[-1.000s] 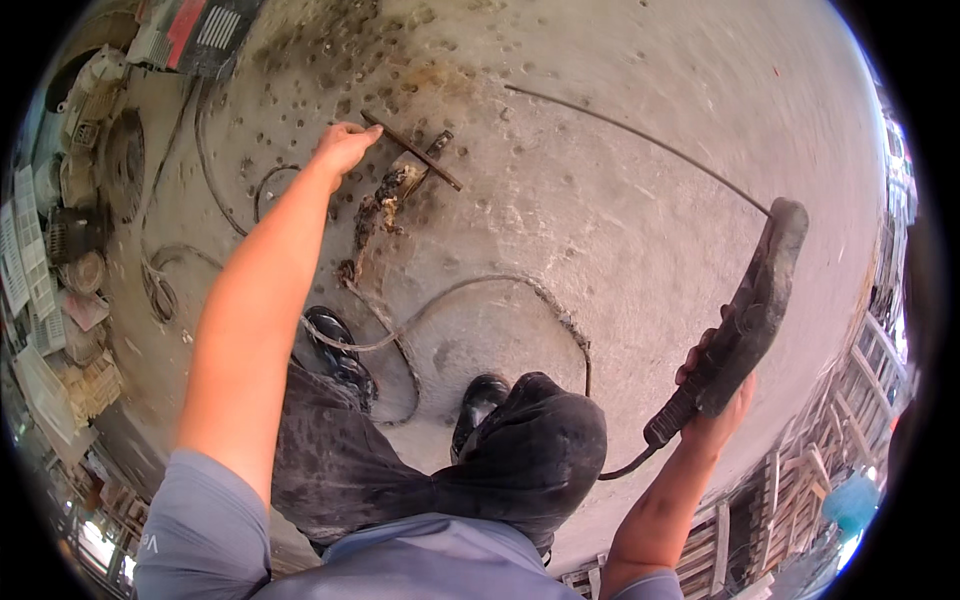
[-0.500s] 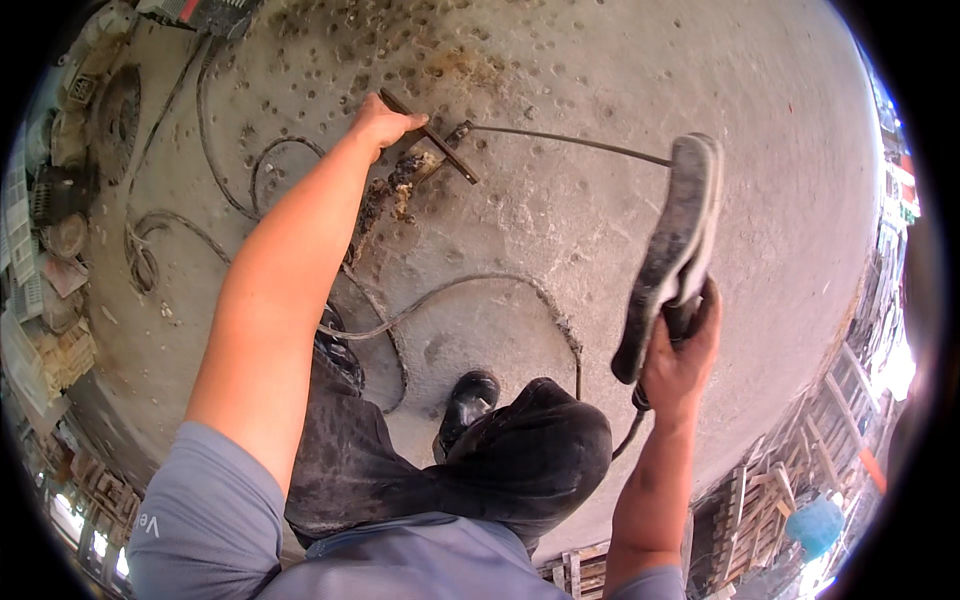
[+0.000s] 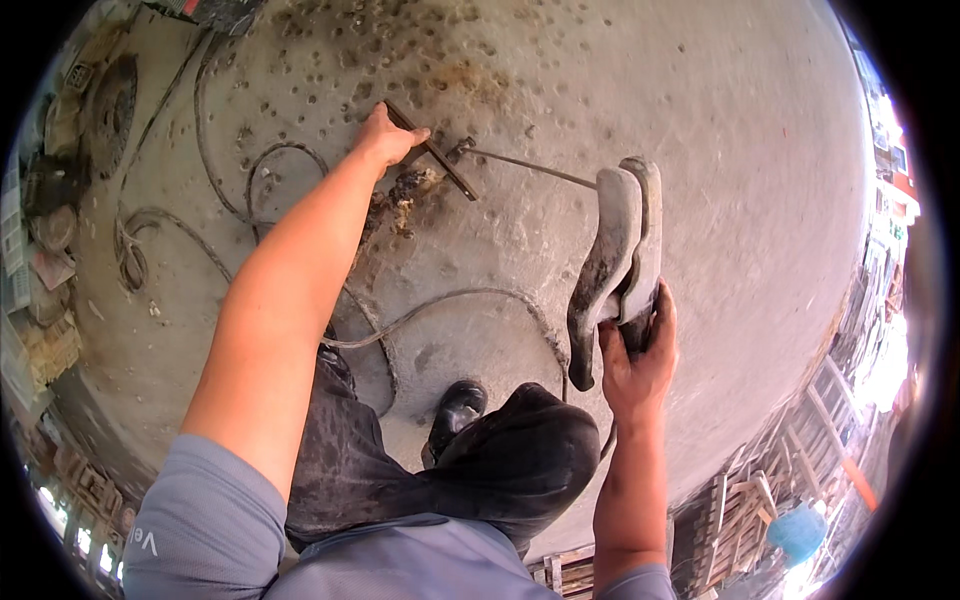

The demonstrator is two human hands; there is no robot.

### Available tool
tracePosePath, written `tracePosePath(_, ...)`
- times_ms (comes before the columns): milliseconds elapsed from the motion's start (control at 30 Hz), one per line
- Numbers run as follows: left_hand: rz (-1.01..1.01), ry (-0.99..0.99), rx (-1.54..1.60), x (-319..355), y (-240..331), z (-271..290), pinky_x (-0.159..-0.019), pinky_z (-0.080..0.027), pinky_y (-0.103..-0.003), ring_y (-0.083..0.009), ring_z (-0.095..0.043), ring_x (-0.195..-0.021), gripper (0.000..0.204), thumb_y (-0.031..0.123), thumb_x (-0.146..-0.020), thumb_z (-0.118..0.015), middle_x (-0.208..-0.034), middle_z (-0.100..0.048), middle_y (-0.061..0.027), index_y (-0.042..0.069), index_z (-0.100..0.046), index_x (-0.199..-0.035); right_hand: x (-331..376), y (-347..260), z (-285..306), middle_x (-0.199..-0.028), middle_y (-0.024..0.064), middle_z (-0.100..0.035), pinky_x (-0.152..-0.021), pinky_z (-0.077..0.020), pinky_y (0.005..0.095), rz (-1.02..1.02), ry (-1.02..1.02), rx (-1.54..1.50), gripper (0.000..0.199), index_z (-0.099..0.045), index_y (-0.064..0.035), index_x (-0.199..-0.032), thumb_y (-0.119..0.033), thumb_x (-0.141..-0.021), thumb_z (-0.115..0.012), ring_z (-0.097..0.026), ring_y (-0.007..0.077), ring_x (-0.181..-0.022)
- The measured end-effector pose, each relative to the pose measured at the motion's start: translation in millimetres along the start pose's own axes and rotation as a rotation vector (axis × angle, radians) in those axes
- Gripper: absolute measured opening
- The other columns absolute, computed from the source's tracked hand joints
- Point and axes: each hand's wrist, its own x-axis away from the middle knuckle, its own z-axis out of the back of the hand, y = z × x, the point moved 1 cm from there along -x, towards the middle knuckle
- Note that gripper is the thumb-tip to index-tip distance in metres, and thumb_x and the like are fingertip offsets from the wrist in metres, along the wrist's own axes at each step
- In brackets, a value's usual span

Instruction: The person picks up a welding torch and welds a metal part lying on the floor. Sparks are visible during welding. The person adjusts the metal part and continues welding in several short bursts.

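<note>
- On the concrete floor (image 3: 700,150), near its far edge, the left hand (image 3: 385,135) was closed on one end of a short metal bar (image 3: 445,165) lying flat.
- A thin rod (image 3: 530,165) ran right from the bar.
- The right hand (image 3: 635,365) gripped a welding shield (image 3: 615,255) by its handle, held upright above the floor, well apart from the bar.
- A cable (image 3: 450,300) curved past a black boot (image 3: 455,410).

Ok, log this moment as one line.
left hand: on dark metal bar | right hand: holding dark hooked tool | surface: concrete floor, cables
</note>
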Motion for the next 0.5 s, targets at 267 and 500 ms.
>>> tracePosePath(267, -0.008, 0.006, -0.104, -1.2, -0.9, -1.4, -0.113, -0.039, -0.037, -0.031, -0.042, -0.139, 0.108, 0.041, -0.075, -0.085, -0.152, -0.041, -0.0215, -0.003, -0.023, -0.153, -5.5, -2.7, -2.0, -0.118, 0.0241, -0.066, -0.086, -0.0555, 0.0375, 0.033, 0.0, 0.01, 0.068, -0.046, -0.0008, -0.14, -0.009, -0.079, -0.075, -0.069, 0.0328, -0.105)
tracePosePath(500, -0.005, -0.013, -0.044, 2.0, -2.1, 0.9, -0.113, -0.039, -0.037, -0.03, -0.043, -0.139, 0.109, 0.043, -0.075, -0.084, -0.152, -0.04, -0.0217, -0.003, -0.024, -0.153, -10.7, -11.0, 0.2, -0.12, 0.0246, -0.066, -0.087, -0.0554, 0.0371, 0.053, -0.05, 0.095, 0.071, -0.045, -0.0006, -0.141, -0.008, -0.078, -0.076, -0.069, 0.032, -0.107)
